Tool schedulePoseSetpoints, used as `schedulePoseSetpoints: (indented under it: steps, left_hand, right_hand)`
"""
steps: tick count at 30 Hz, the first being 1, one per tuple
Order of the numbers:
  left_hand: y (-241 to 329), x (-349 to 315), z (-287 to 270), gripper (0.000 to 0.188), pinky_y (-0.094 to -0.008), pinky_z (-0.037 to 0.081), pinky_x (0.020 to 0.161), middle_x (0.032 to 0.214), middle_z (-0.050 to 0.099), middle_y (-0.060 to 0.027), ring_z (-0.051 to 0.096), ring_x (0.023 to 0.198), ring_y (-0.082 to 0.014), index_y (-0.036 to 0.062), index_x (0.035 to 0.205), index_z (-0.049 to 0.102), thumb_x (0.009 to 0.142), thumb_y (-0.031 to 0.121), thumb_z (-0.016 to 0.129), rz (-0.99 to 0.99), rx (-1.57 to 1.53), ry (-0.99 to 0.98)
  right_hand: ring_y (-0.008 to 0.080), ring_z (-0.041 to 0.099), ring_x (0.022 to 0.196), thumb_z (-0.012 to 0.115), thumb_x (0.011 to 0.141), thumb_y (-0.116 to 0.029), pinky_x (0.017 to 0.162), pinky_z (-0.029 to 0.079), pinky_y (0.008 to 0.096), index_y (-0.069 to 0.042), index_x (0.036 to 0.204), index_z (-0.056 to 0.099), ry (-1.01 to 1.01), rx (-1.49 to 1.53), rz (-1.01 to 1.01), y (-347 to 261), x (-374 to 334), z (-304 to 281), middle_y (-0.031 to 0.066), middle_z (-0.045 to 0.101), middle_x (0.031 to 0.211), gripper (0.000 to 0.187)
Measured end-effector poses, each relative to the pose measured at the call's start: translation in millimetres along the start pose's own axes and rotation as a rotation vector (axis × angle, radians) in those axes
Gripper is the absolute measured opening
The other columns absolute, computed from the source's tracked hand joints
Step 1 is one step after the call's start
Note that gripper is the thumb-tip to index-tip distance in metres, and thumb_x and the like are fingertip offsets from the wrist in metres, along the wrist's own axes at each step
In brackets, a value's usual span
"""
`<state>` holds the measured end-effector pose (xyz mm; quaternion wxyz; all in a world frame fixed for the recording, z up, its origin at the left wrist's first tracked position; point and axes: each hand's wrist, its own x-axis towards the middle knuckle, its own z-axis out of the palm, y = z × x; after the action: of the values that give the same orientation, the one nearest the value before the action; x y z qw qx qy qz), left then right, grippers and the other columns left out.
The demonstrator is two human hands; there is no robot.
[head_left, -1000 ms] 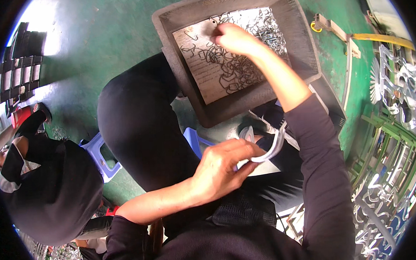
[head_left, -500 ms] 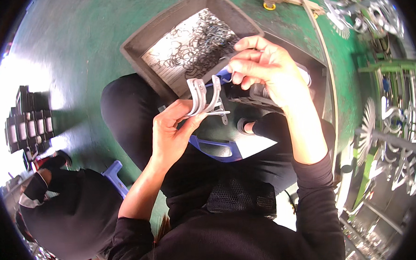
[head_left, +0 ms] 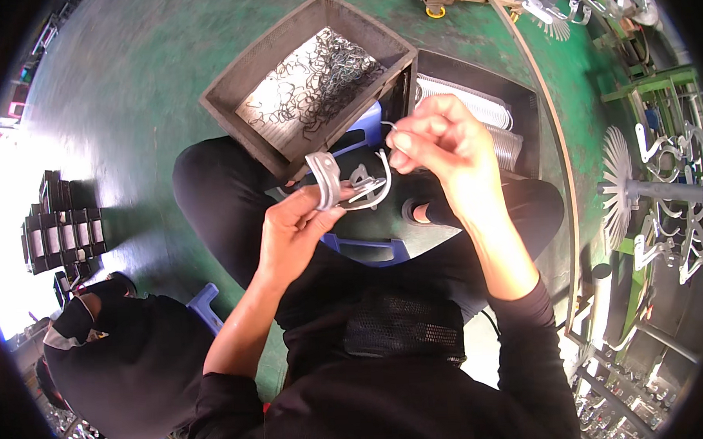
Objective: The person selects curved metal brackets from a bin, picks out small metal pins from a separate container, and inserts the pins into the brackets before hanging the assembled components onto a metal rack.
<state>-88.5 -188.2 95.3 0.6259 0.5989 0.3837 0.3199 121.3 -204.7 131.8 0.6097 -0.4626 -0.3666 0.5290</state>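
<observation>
The left hand (head_left: 285,234) grips curved grey metalwork (head_left: 328,183) in its fingers, whose two o'clock holds the right hand (head_left: 446,145), fingers pinching a thin curved wire (head_left: 389,125), while a grey bin (head_left: 270,58) of wire hooks (head_left: 325,68) sits toward twelve.

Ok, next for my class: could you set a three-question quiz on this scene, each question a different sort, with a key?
1. Multiple choice: what does the left hand hold?
(a) a blue stool
(b) curved silver metal parts
(c) a yellow wheel

2. True or false: the right hand pinches a thin bent piece at its fingertips.

3. Fill the gap: in the left of the two crates, a tangle of small wire pieces lies on a ____ sheet.

Key: 1. b; 2. true; 3. white
</observation>
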Motion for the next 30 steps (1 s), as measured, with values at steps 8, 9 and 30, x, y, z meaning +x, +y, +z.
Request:
schedulePoseSetpoints:
  steps: [8,9,30]
  left_hand:
    - [-5,15,-16,0.028,-0.0396,0.048,0.088,0.113,0.055,-0.0130,0.055,0.104,-0.0207,-0.0046,0.115,0.051,0.093,0.011,0.044,-0.090,-0.341,0.063]
    - [-1,17,-15,0.028,-0.0396,0.049,0.087,0.114,0.055,-0.0131,0.055,0.104,-0.0208,-0.0044,0.114,0.051,0.093,0.011,0.044,-0.061,-0.338,0.065]
    - [34,10,2,0.013,-0.0214,0.044,0.058,0.081,0.063,-0.0051,0.056,0.068,-0.0076,-0.0021,0.089,0.065,0.076,0.000,0.066,0.115,0.103,0.207]
  right_hand:
    - [0.0105,0.060,0.069,0.059,0.080,0.006,0.064,0.050,0.0219,-0.001,0.092,0.045,0.093,-0.165,-0.244,18,-40,12,0.0093,0.061,0.082,0.020]
    - [0.0104,0.060,0.069,0.060,0.080,0.006,0.063,0.050,0.0219,-0.001,0.091,0.046,0.086,-0.227,-0.280,22,-40,11,0.0096,0.061,0.082,0.019]
    - [0.0117,0.061,0.068,0.060,0.079,0.008,0.062,0.051,0.0241,-0.001,0.082,0.042,0.168,-0.282,-0.215,62,-35,18,0.0118,0.062,0.081,0.020]
